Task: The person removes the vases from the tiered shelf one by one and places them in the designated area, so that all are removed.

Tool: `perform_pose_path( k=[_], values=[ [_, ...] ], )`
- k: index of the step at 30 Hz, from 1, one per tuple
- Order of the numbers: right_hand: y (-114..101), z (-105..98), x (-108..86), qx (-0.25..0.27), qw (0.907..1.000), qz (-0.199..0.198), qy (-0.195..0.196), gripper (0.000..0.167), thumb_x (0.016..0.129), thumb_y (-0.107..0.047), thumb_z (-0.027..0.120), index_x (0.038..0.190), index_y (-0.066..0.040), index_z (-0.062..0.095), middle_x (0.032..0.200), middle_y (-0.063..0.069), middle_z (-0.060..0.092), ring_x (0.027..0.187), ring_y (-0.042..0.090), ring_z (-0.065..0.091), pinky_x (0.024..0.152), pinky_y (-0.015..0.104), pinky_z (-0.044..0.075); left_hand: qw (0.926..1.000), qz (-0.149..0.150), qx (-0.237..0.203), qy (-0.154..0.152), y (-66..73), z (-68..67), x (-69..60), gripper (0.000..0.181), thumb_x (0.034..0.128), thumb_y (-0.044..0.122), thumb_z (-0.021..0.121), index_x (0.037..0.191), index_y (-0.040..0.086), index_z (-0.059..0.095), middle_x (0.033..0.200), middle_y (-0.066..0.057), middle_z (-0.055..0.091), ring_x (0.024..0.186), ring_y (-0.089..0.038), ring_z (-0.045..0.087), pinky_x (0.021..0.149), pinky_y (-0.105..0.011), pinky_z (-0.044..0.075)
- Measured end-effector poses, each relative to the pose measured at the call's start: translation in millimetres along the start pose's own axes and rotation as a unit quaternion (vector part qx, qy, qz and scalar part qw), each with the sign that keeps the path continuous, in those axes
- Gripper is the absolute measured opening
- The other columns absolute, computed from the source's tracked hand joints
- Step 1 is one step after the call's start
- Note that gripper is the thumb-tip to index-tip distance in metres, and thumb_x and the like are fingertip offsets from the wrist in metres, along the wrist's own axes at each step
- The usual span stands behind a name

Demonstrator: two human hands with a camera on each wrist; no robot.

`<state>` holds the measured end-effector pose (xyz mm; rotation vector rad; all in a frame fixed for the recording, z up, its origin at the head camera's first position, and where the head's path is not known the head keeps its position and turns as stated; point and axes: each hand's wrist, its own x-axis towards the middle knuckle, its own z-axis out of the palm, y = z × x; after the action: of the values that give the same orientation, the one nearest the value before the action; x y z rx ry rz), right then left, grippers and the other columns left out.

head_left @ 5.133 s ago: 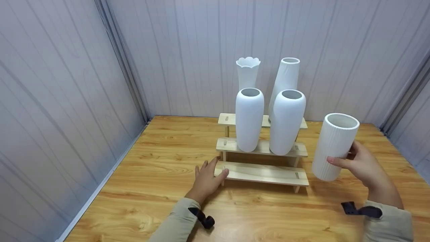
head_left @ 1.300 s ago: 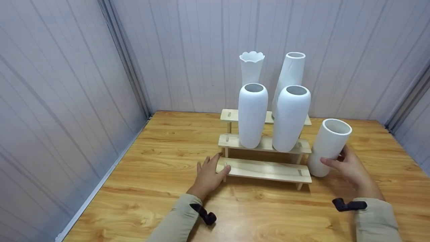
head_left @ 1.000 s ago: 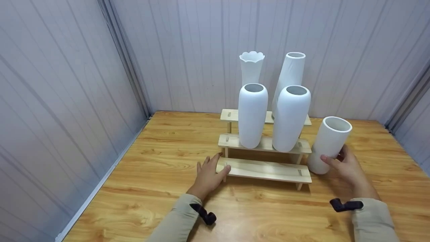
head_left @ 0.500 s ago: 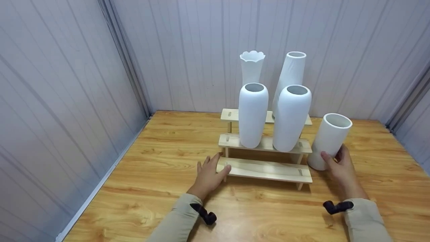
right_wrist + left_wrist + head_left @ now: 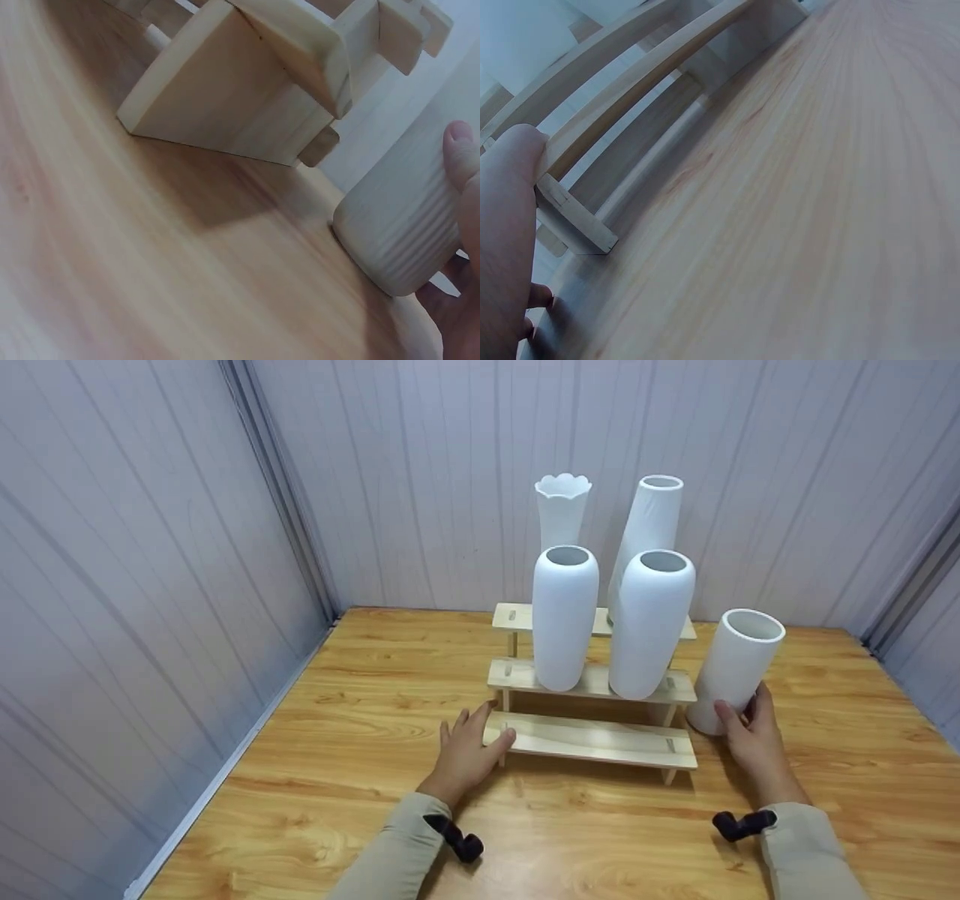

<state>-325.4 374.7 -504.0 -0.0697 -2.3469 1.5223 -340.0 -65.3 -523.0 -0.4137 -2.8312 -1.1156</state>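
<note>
1. The ribbed vase stands roughly upright, just beside the right end of the wooden stand; its base appears to rest on the table.
2. Over the last 5 seconds it has come in from farther right, then edged back along the stand's end.
3. For the work in hand, I judge that 1 vase is being positioned next to the stand rather than on it.
4. The right hand grips it low, thumb in front and fingers curled round the far side, spread only as wide as the vase.
5. The left hand has not shifted noticeably this last second: fingers loosely spread, grasping nothing, thumb resting on the lowest shelf.
6. Beyond, 2 rounded vases occupy the middle shelf; behind them are a scalloped vase and a tapered vase, all 4 unmoved.
</note>
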Motion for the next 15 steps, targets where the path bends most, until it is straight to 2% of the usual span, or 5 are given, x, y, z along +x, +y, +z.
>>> perform_pose_path(
  k=[5,10,15],
  values=[
    [1.8,1.1,0.5,-0.012,0.9998,-0.013,0.001,0.081,0.107,-0.028,0.049,0.161,-0.005,-0.008,0.162,0.034,0.010,0.149,0.049,0.016,0.120,0.061,0.016,1.0000,-0.004,0.003,0.004,-0.4,1.1,0.0,0.080,0.0970,0.067,0.045,0.156,0.014,0.038,0.158,-0.007,0.043,0.150,-0.041,0.023,0.118,-0.066,-0.004],
    [3.5,0.6,-0.5,-0.022,0.9997,0.010,-0.005,0.081,0.107,-0.028,0.047,0.160,-0.003,-0.010,0.162,0.036,0.006,0.148,0.051,0.017,0.119,0.061,0.020,1.0000,-0.007,0.003,0.001,0.7,0.7,-0.3,0.080,0.0969,0.067,0.046,0.156,0.013,0.038,0.157,-0.008,0.043,0.151,-0.041,0.022,0.119,-0.065,-0.004],
    [1.8,1.0,-0.1,-0.016,0.9989,0.042,-0.010,0.081,0.107,-0.032,0.044,0.160,-0.004,-0.011,0.163,0.034,0.004,0.149,0.050,0.015,0.120,0.058,0.019,0.9999,-0.007,0.009,0.001,1.0,1.0,-0.2,0.080,0.0970,0.068,0.044,0.157,0.015,0.037,0.157,-0.006,0.043,0.151,-0.040,0.022,0.119,-0.064,-0.004]
  ],
)
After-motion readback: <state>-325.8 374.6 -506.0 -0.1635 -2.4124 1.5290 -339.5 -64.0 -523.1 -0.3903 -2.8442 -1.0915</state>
